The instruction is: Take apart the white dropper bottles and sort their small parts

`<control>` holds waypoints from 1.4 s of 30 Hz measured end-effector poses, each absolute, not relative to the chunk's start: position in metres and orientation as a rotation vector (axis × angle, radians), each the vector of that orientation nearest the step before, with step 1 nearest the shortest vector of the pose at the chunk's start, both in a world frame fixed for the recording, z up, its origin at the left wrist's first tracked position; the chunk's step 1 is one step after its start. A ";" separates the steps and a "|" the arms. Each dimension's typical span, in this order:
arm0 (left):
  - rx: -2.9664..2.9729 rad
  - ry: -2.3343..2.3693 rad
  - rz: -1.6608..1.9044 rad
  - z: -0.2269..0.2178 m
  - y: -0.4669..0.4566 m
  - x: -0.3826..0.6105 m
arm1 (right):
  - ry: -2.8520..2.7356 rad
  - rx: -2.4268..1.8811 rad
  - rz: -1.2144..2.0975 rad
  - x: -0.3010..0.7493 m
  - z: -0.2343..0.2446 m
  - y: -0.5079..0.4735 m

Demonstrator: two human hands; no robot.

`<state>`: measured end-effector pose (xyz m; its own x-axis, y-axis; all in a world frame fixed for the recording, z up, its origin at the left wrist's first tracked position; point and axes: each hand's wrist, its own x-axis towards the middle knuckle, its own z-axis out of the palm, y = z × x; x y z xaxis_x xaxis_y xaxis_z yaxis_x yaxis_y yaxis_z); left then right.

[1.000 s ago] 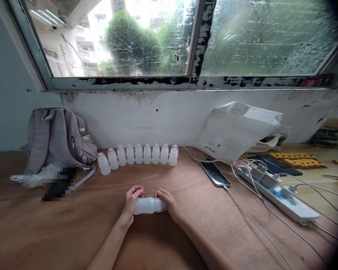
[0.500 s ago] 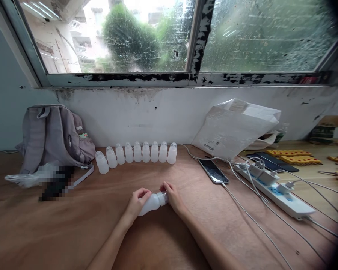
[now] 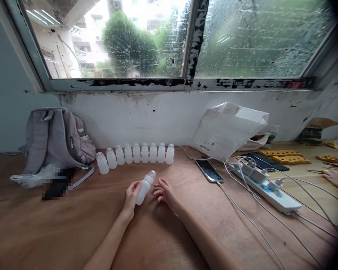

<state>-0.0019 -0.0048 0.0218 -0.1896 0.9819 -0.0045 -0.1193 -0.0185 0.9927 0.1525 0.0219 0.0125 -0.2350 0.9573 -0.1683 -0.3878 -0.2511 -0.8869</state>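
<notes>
My left hand [image 3: 132,198] is closed around the lower body of a frosted white baby bottle [image 3: 142,192]. The bottle leans with its clear domed cap up and to the right, over the middle of the wooden table. Just right of it, my right hand [image 3: 166,193] is off the bottle, its fingers loosely curled and apart, with nothing seen in them. Behind both hands, several similar capped baby bottles [image 3: 144,153] stand upright in a row near the wall.
At the left, a grey backpack [image 3: 53,138] sits by a crumpled plastic bag [image 3: 30,178]. To the right lie a phone [image 3: 210,170], a power strip [image 3: 281,200] with trailing cables, and a white plastic bag [image 3: 225,131]. Another person's hand [image 3: 336,178] shows at the far right.
My right hand has let go of the bottle's capped end, and its fingers have opened. In my left hand the bottle has tipped from nearly lying flat to a steeper slant, cap upward.
</notes>
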 end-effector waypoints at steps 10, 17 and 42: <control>1.318 1.197 1.369 0.005 -0.005 0.011 | -1.349 -0.947 1.256 0.142 0.011 0.014; 1.437 1.361 1.293 0.001 -0.003 0.009 | -1.463 -1.298 0.289 0.207 0.005 0.056; 1.799 1.421 1.212 -0.008 -0.007 0.017 | -1.324 -1.518 0.432 0.256 -0.018 0.157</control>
<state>0.0168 -0.0074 -0.0078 0.0386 0.9484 0.3148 0.4610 -0.2964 0.8364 0.2562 0.1574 -0.0184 0.3277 0.8815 0.3400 0.5110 0.1374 -0.8486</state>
